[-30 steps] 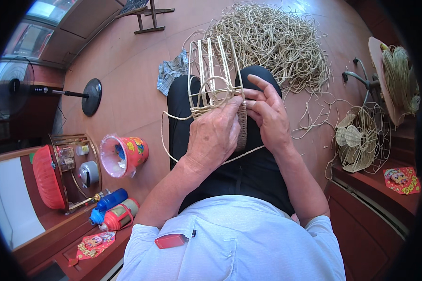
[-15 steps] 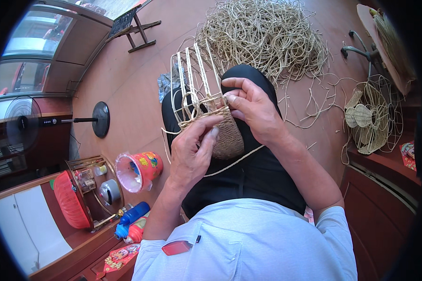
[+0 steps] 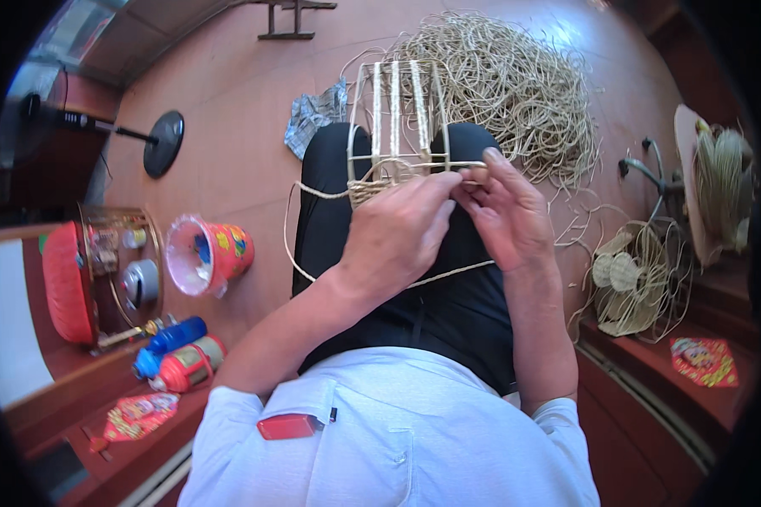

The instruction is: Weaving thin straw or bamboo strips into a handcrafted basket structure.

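While braced on the black-trousered lap (image 3: 414,287) for steadiness, half-woven pale straw basket frame with upright ribs (image 3: 395,127) gripped at its woven rim by closed left hand (image 3: 395,237), loose straw strand (image 3: 469,169) pinched by right hand (image 3: 507,211), heap of raw straw (image 3: 516,84) beyond the knees.

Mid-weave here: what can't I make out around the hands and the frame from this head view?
- Woven base of the wire frame: covered by the left hand.
- Where the straw strand is pinched: hidden between the left hand and right hand fingers.
- Contents of the pink bucket: too small to tell.
- Straw pile: far edge blurs at the rim.
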A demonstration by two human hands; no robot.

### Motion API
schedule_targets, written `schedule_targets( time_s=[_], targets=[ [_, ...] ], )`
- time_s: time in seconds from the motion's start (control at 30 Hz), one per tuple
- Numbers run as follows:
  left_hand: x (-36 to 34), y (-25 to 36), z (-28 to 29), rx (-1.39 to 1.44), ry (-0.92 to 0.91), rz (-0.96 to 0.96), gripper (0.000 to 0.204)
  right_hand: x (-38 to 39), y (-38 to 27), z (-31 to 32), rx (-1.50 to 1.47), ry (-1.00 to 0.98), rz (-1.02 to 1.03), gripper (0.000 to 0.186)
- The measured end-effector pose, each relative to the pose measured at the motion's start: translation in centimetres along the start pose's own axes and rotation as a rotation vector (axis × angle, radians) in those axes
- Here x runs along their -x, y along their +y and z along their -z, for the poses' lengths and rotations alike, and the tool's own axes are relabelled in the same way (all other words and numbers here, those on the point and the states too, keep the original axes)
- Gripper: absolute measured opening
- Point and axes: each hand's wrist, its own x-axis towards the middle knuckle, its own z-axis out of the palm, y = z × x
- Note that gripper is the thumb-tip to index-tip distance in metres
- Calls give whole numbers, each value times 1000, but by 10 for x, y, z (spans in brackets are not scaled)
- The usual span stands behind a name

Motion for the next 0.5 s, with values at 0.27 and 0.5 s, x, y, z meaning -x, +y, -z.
schedule_targets(
  time_s=[0.27, 0.5],
  targets=[
    [-19, -4, -38, -383, 35, -85, 16, 15, -156, 187, 137, 328, 188, 42],
    [-16, -11, -39, -277, 146, -105, 10, 196, -437, 379, 34, 564, 315, 11]
  ],
)
